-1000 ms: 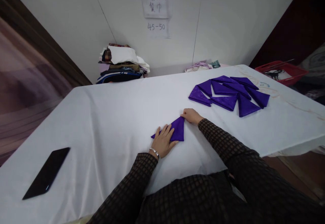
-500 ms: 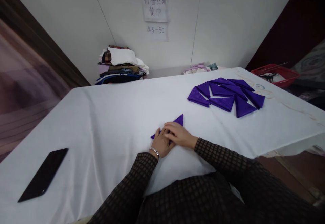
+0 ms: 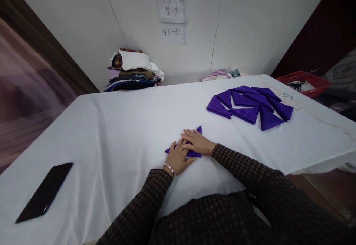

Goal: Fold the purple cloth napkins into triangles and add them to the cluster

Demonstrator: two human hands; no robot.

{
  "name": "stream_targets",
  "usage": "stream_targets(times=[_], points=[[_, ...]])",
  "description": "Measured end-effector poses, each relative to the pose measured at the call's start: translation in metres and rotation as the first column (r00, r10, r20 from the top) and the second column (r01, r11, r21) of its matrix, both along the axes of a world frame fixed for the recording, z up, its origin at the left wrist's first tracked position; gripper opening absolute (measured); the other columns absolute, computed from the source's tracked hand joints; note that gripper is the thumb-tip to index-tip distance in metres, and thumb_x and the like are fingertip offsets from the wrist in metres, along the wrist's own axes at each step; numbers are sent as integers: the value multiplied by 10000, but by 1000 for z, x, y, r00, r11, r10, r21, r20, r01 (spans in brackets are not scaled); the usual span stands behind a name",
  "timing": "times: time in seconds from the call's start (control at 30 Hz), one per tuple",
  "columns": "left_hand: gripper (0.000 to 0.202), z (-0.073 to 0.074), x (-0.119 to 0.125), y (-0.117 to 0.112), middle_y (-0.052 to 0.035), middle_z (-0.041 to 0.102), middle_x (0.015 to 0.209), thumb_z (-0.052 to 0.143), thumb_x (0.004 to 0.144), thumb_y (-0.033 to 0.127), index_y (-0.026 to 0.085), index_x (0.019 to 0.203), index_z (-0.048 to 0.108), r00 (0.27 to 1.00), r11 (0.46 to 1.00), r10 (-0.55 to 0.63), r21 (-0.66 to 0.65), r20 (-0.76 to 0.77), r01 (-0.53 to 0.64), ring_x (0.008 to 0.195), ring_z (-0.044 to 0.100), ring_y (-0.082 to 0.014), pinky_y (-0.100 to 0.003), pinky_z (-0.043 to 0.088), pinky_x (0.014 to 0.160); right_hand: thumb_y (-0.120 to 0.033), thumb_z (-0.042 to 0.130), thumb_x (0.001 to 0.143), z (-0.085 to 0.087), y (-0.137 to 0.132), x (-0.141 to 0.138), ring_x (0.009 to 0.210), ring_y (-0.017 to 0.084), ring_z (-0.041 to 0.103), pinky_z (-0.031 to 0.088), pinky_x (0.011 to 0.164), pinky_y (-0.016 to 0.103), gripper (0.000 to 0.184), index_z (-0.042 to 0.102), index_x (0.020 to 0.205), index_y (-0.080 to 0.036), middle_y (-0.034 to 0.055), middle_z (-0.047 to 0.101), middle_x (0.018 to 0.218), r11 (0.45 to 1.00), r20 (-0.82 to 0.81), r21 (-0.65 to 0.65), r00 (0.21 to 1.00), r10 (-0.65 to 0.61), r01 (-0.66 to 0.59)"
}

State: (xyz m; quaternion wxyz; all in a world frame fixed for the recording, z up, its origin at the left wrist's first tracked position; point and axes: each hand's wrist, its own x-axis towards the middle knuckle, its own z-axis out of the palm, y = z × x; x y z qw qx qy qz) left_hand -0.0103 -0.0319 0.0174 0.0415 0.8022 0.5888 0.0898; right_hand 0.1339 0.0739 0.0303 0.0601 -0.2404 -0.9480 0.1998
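A purple cloth napkin [image 3: 194, 154], folded to a triangle, lies on the white tablecloth in front of me. Both hands press flat on top of it and hide much of its middle. My left hand [image 3: 177, 158], with a silver bracelet at the wrist, covers the left part, fingers stretched out and spread. Lying on the upper right part, my right hand [image 3: 198, 143] has its fingers extended, their tips by the left fingertips. The napkin's left point, upper tip and lower right corner show around the hands.
Several folded purple napkins [image 3: 246, 113] are grouped at the right rear of the table [image 3: 133, 126]. A dark flat phone-like slab [image 3: 46, 191] lies at left. Behind stand a clothes pile [image 3: 133, 70], more fabric [image 3: 218, 75] and a red basket [image 3: 319, 85]. Handwritten sheets [image 3: 171, 11] hang on the wall.
My right hand has flattened and shifted slightly up and left over the napkin. More of the napkin's lower right edge now shows. The left hand stays nearly in place.
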Motion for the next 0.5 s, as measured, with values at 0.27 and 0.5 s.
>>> stream_targets(times=[0.27,0.5], points=[[661,0,-1,-1,-102,350,1471,352,861,606,197,1380,378,1000,1000,-1,-4,-14,1,1360,266,-288,-524,224,1080,-585,230,929,-7,32,11,1381,244,209,136,1106,444,667,359,1406,-137,133,265,1494,991,43,73,993,-113,110],[668,2,1,0,-103,345,1474,341,864,608,186,1380,380,1000,1000,-7,0,-19,7,1370,249,-284,-532,205,1090,-602,254,917,-15,39,12,1376,248,217,151,1102,435,680,359,1405,-140,125,279,1492,980,43,157,991,-127,119]])
